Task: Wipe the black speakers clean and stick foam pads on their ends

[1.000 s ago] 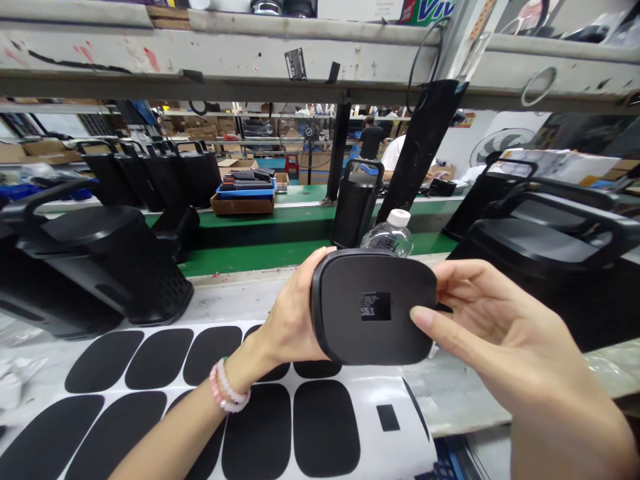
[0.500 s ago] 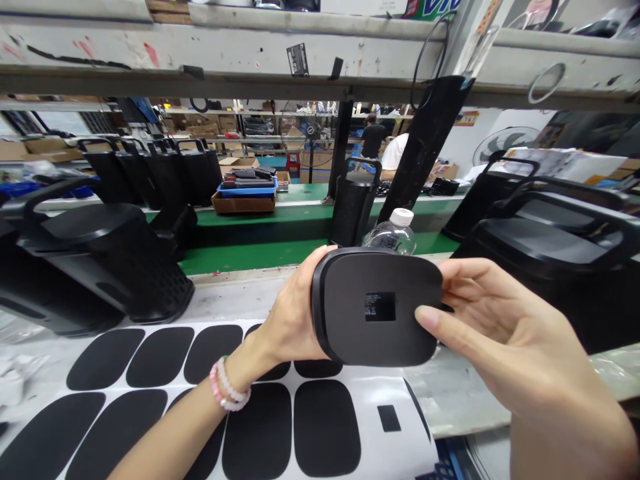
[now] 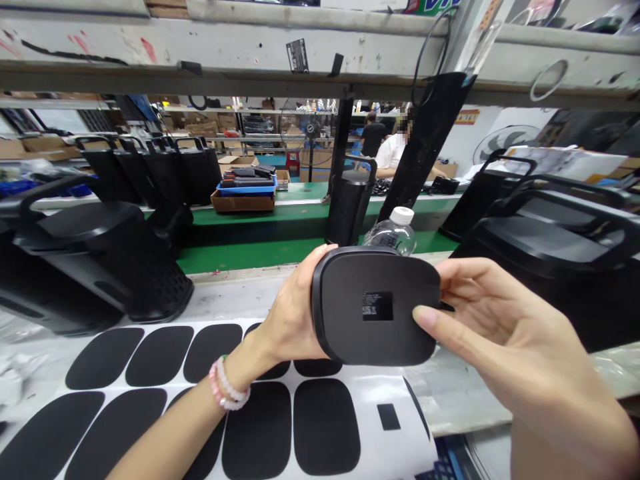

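A black speaker [image 3: 340, 333] is held up with its rounded-square base toward me; its body behind is mostly hidden. A flat black pad [image 3: 345, 293] covers the base, with a small dark printed label [image 3: 378, 306] in its middle. My left hand [image 3: 295, 313] is wrapped round the speaker's left side. At the right end, my right hand [image 3: 485, 320] pinches the edge, thumb on the pad's face and fingers behind it. Below lies a white backing sheet [image 3: 373, 447] with several black rounded pads [image 3: 327, 427] and a small dark rectangle [image 3: 389, 417].
Black speakers with handles stand at left [image 3: 105, 260] and right [image 3: 545, 267]. A clear bottle [image 3: 393, 237] stands just behind the held speaker. Beyond are a green surface [image 3: 250, 250], a box of parts [image 3: 245, 200] and people [image 3: 393, 150]. A shelf beam [image 3: 225, 47] runs overhead.
The held speaker and both hands stay almost still, with the label shifting slightly left in view. In the background, a person in white has straightened up.
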Tool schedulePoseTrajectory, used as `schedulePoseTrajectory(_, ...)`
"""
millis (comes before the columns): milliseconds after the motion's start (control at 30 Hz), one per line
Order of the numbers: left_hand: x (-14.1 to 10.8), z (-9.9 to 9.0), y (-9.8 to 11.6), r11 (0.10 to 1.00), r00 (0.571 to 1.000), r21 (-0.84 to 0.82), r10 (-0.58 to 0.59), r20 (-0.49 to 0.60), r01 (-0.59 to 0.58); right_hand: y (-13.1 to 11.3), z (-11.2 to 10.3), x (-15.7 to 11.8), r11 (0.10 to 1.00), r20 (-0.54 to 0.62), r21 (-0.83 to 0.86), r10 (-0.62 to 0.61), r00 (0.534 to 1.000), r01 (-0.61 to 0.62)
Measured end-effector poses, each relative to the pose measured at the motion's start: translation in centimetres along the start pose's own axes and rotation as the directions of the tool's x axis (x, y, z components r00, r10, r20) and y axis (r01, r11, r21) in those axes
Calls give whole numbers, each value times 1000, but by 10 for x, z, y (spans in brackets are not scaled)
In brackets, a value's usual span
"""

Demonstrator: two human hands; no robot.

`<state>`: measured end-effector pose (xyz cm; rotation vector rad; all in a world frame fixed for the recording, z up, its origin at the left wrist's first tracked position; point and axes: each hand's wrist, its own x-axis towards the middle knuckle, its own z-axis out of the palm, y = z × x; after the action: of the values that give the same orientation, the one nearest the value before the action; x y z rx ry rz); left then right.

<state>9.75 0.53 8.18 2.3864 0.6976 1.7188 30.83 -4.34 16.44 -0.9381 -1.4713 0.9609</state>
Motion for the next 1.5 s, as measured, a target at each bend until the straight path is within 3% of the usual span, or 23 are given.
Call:
schedulePoseTrajectory(167, -1, -1, 1, 1000, 1000, 7, -14, 18, 14, 1, 0, 0, 1000, -8, 2, -3, 1000, 3)
schedulePoseTrajectory(400, -2, 2, 1, 1000, 1000, -2, -22, 9, 22, 11, -13, 5, 998, 98, -19, -65, 993, 67)
schedulePoseTrajectory(933, -3, 2, 1, 1000, 1000, -12, 4, 2, -4, 14, -15, 3, 989, 61, -133, -59, 996, 67)
schedulePoseTrajectory(1100, -4, 3, 2, 999, 999, -14, -45, 12, 45, 15, -16, 2, 985, 48, -156, -66, 997, 72)
schedulePoseTrajectory(1500, -4, 2, 1, 1000, 1000, 11, 10, -16, -10, 16, -9, -1, 980, 53, -180, -72, 996, 81)
